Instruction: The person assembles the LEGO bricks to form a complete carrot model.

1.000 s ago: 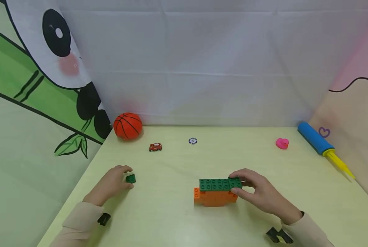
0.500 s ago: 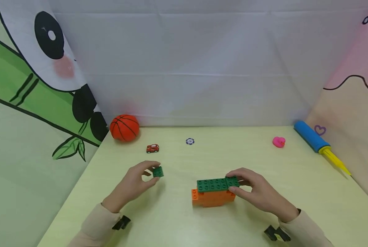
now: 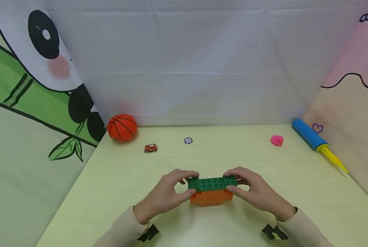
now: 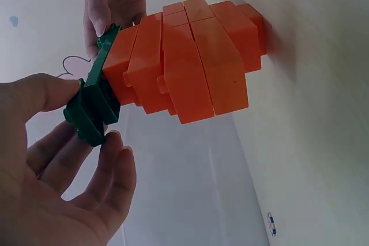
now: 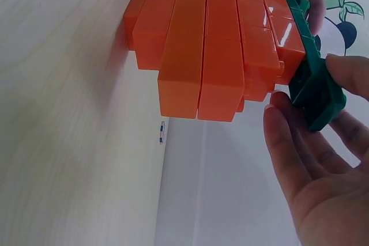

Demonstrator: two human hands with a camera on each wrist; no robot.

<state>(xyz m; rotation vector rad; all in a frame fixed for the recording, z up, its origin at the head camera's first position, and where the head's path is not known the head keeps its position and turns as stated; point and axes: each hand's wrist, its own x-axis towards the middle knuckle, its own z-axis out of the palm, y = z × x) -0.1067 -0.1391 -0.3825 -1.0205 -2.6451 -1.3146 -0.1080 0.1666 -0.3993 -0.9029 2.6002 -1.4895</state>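
Note:
A stepped block of stacked orange toy bricks (image 3: 211, 198) stands on the table, with a row of green bricks (image 3: 212, 184) along its top. At the row's left end my left hand (image 3: 168, 192) pinches a small green brick (image 3: 193, 184) between thumb and fingers. The left wrist view shows this green brick (image 4: 84, 120) tilted against the row's end, overhanging the orange bricks. My right hand (image 3: 254, 190) pinches the green brick (image 3: 230, 180) at the right end, which juts past the orange in the right wrist view.
Along the back of the table are an orange basketball (image 3: 122, 128), a red toy car (image 3: 150, 148), a blue-white chip (image 3: 188, 140) and a pink rubber duck (image 3: 277, 140). A blue and yellow toy pump (image 3: 310, 135) lies by the right edge. Printed cloth walls surround the table.
My left hand has lifted the small green brick from the table at left and carried it right to the left end of the green row. My right hand keeps its grip there.

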